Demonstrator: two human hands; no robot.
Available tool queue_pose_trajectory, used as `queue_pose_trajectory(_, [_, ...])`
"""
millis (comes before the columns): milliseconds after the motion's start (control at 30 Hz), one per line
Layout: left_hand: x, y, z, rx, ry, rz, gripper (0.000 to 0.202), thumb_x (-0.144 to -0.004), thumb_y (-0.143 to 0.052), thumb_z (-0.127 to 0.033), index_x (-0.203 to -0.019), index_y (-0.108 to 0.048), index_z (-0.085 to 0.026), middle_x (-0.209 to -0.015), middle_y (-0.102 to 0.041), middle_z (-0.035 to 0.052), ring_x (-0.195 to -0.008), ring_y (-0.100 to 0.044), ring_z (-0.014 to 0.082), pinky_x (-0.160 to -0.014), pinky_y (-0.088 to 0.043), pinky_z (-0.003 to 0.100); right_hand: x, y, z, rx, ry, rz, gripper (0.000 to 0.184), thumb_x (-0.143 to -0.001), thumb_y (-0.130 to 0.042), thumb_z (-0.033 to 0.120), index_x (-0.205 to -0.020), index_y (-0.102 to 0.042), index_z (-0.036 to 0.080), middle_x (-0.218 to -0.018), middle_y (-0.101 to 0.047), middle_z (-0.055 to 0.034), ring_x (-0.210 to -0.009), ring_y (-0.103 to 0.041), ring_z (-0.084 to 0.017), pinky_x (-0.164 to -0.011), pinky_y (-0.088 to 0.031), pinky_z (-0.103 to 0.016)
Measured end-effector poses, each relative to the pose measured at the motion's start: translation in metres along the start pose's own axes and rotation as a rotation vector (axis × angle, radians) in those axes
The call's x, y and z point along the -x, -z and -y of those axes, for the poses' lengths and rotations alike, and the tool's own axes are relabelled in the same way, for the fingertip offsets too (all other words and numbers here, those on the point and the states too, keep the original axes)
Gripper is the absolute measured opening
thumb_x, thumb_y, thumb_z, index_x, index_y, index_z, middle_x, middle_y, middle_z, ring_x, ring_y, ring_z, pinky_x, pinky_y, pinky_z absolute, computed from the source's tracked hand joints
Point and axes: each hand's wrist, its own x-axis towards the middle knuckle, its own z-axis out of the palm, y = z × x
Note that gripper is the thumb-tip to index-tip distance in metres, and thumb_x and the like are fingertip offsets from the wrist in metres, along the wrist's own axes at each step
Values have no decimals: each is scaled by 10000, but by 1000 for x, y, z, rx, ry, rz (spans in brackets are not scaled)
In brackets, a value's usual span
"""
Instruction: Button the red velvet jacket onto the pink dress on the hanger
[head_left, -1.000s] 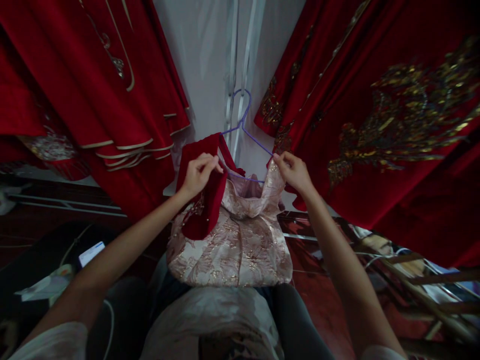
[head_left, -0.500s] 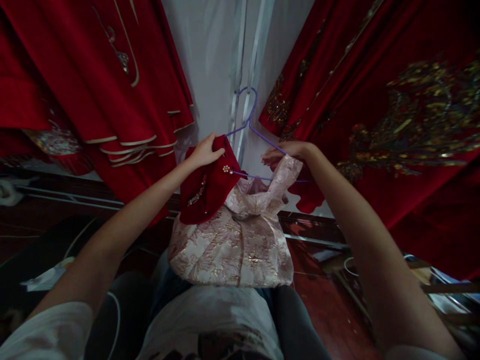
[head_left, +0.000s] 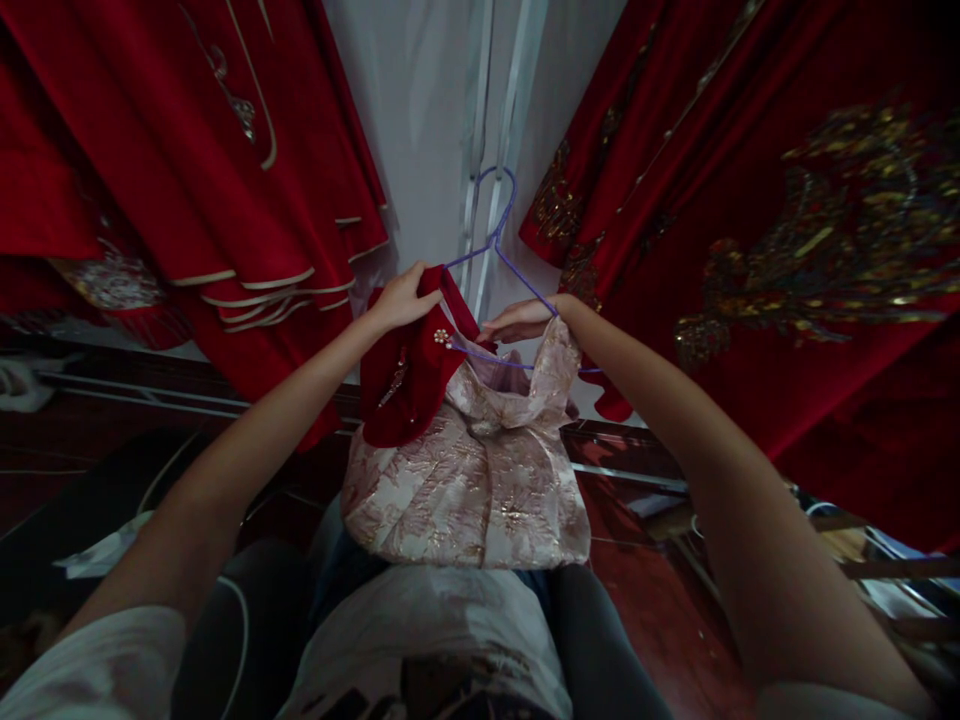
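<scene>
A purple hanger (head_left: pixel 525 278) carries a pale pink and gold brocade dress (head_left: pixel 480 490), its strap over the hanger's right side. Over the hanger's left side lies a small red garment (head_left: pixel 409 400) with a flower-shaped bead ornament and a beaded trim. My left hand (head_left: pixel 407 298) is closed on the upper edge of this red garment, thumb on top. My right hand (head_left: pixel 521 320) reaches in behind the hanger's right arm, fingers stretched out. Its fingertips are close to the red garment's inner edge; whether they touch it I cannot tell.
Red garments (head_left: pixel 285 200) with pale piping hang at the left. At the right hang more red garments (head_left: pixel 847 380) with gold sequin work. A white wall with metal rails (head_left: pixel 484 90) stands behind the hanger. A wooden frame (head_left: pixel 885 570) is at lower right.
My right hand has moved left, past the hanger's arm toward the red garment. My left hand and the red garment have shifted slightly left, and the hanger's opening shows wider.
</scene>
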Motion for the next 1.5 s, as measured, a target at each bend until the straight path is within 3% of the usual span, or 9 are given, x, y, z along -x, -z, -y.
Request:
queue_pose_trajectory(233, [-1,-3,1,-77,-46,-34,500,-703,-655,-373,-1121,-498,-148,-1032,-630,126,-1012,-606,306,-924,-438,412,-3,-1,1,48,34,-217,243,-626,-755,328,-764,-664,150,-723,-686,-54,-725,-634,-189,-749,-514,-341])
queue_pose_trajectory(300, [0,-2,2,-79,-82,-28,486,-714,-623,-337,-1141,-487,-148,-1067,-621,126,-1036,-598,301,-937,-431,418,-3,8,0,235,30,-437,220,-584,-756,245,-758,-649,163,-704,-672,-27,-717,-621,-197,-718,-502,-325])
queue_pose_trajectory(433, [8,-1,1,-169,-114,-29,459,-768,-528,-282,-1198,-450,-142,-1162,-588,143,-1133,-544,314,-968,-395,474,5,25,-2,550,-14,-1074,230,-605,-677,190,-829,-627,178,-785,-662,-29,-766,-608,-200,-698,-465,-294])
queue_pose_trajectory(567, [15,-7,2,-269,-132,-115,444,-814,-460,-245,-1242,-426,-134,-1233,-551,167,-1192,-499,321,-993,-360,487,36,29,-11,643,-92,-1328,225,-655,-593,175,-877,-617,206,-868,-664,-47,-810,-605,-208,-701,-448,-296])
queue_pose_trajectory(933, [19,-23,4,-336,-112,-188,533,-827,-454,-274,-1321,-396,-80,-1299,-506,210,-1245,-445,351,-1052,-292,499,135,-4,-20,986,-42,-1505,327,-754,-489,136,-1075,-545,170,-1112,-520,-165,-990,-541,-294,-780,-444,-414])
queue_pose_trajectory(1100, [27,-22,-5,-370,-85,-191,567,-830,-454,-299,-1337,-373,-57,-1307,-487,225,-1249,-432,367,-1050,-293,507,152,-31,-26,1045,-96,-1282,305,-789,-572,283,-1073,-551,174,-991,-596,-139,-847,-609,-279,-696,-445,-365])
queue_pose_trajectory(1233, [34,-23,-15,-372,-57,-173,578,-832,-449,-314,-1341,-361,-54,-1302,-480,230,-1246,-428,373,-1037,-302,511,147,-47,-35,1004,-210,-955,386,-825,-554,525,-982,-593,175,-772,-669,-92,-708,-649,-260,-612,-423,-309])
queue_pose_trajectory(1367, [40,-25,-26,-370,-23,-160,618,-818,-464,-332,-1353,-334,-53,-1317,-458,241,-1248,-414,388,-1019,-311,529,116,-65,-40,1020,-180,-1014,478,-960,-300,503,-1088,-587,143,-852,-709,-138,-762,-684,-273,-640,-425,-311])
queue_pose_trajectory(1500, [45,-28,-36,-366,21,-175,674,-790,-499,-359,-1361,-308,-55,-1333,-439,249,-1248,-401,404,-1012,-311,555,71,-89,-38,1034,-136,-916,404,-987,-298,393,-1228,-517,153,-904,-722,-137,-779,-694,-277,-634,-425,-303])
